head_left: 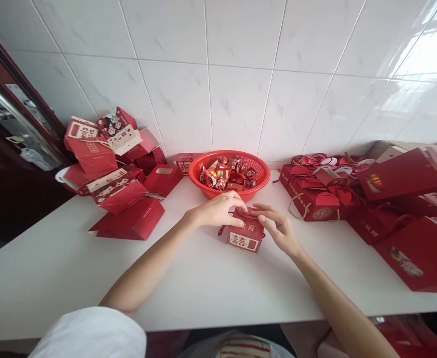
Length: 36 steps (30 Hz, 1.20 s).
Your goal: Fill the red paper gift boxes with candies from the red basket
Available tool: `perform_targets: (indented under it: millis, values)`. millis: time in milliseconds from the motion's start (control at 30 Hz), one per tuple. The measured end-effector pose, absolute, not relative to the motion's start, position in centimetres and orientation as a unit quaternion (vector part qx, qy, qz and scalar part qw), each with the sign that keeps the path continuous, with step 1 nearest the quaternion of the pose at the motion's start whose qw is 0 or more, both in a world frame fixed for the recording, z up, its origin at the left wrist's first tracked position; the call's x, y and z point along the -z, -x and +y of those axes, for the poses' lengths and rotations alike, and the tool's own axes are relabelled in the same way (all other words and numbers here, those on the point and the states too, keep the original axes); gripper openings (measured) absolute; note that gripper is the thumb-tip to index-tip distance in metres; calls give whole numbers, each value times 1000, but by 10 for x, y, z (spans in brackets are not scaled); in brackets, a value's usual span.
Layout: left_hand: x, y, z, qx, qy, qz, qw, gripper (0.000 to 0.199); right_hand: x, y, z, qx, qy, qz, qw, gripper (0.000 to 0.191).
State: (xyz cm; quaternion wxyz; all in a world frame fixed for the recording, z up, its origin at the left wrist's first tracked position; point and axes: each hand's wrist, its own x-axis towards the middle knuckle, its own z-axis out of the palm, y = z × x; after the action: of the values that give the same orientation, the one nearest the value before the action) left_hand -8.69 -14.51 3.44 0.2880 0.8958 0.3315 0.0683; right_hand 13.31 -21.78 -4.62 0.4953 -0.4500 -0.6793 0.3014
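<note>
A small red candy box (pixel 244 240) with a white label of red characters stands upright on the white table, with cords at its sides. My left hand (pixel 222 210) grips it from the left, thumb on the near slope of the top and fingers curled over the closed flaps. From the right, my right hand (pixel 278 227) holds the box's upper edge, its fingers reaching over the flaps. Just behind the box is a red plastic basket (pixel 265 181) of wrapped candies (pixel 233 171). The undersides of my fingers are partly hidden.
Red folded boxes (pixel 129 219) are piled at the left. Red gift boxes (pixel 304 201) and larger red bags (pixel 416 253) crowd the right side. A tiled wall (pixel 237 109) bounds the white table (pixel 188 293) at the back; a dark door (pixel 13 184) stands left.
</note>
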Motion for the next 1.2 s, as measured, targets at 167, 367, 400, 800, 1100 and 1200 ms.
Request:
perform_targets:
  millis: [167, 367, 400, 800, 1100, 1200]
  values:
    - [-32, 88, -137, -36, -884, 326, 332, 48, 50, -145, -209, -324, 514, -599, 522, 54]
    - [-31, 88, -135, -17, -873, 343, 345, 49, 56, -161, -201, -330, 592, -589, 441, 65]
    - [-30, 87, -134, -19, -875, 344, 340, 50, 55, -161, -202, -334, 595, -589, 434, 65]
    - [-33, 83, -152, -64, -878, 389, 272, 55, 6, -163, -225, -465, 394, -510, 607, 49]
    - [-36, 74, -167, -118, -892, 357, 250, 29, -7, -115, -227, -477, 407, -582, 517, 43]
    - [-48, 79, -168, -198, -862, 326, 335, 31, -13, -113, -225, -441, 419, -590, 531, 41]
